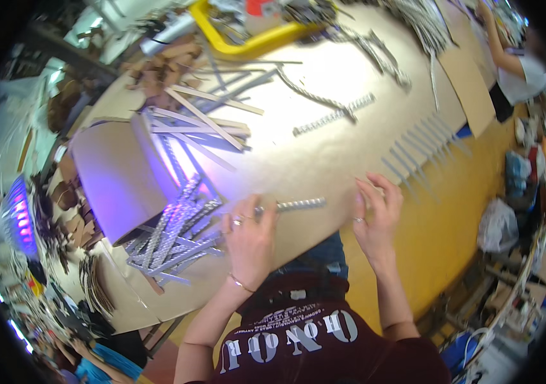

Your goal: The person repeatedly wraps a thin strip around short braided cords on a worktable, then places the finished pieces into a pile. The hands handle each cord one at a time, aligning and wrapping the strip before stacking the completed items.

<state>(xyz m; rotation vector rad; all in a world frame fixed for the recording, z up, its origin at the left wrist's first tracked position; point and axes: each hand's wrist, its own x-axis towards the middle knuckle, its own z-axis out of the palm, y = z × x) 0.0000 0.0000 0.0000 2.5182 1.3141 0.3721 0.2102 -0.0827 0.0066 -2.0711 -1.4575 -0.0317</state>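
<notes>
L hand [250, 233] fingers pinch a strip [304, 204] over the table [324, 160], R hand [378, 214] fingers parted w/ nothing in them; prob. partway: row [421, 148] set out at table edge, pile [172, 238] by L hand apparently left.

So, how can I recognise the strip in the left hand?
On the tan table, find the left hand near its front edge. The silver textured strip pokes rightward from its fingers. Unlike the piled strips farther left, it is single.

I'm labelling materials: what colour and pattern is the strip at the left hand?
The strip is silvery grey with a braided-looking pattern; the head view shows it.
</notes>
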